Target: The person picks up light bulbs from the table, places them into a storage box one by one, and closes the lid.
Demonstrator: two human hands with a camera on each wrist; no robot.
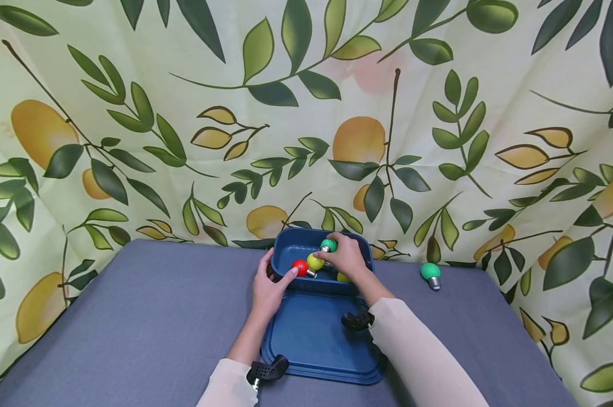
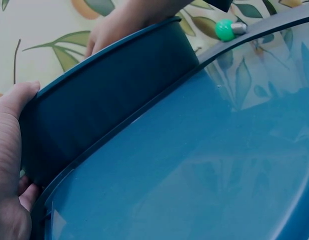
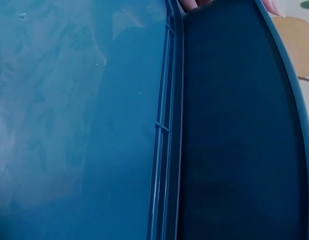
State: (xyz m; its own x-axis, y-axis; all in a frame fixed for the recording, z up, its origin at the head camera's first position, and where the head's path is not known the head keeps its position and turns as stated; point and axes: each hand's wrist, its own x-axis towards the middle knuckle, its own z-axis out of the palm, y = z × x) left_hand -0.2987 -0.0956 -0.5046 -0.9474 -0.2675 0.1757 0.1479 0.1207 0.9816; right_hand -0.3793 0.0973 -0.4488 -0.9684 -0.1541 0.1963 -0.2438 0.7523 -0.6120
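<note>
A deep blue plastic box [image 1: 311, 286] holds a red bulb [image 1: 300, 268], a yellow bulb [image 1: 314, 261] and part of another yellow bulb [image 1: 343, 277]. My left hand [image 1: 269, 285] grips the box's left end, thumb over the rim and fingers along the outer wall; the left wrist view shows the same hold. Reaching over the right rim, my right hand [image 1: 348, 257] pinches a green bulb [image 1: 329, 245] inside the box. In the right wrist view the box wall [image 3: 239, 125] hides those fingertips.
A blue lid [image 1: 321, 345] lies flat in front of the box on the grey table [image 1: 159, 316]. A second green bulb [image 1: 431, 272] lies to the right, near the back edge. Behind the table hangs a leaf-and-fruit patterned cloth [image 1: 306, 124].
</note>
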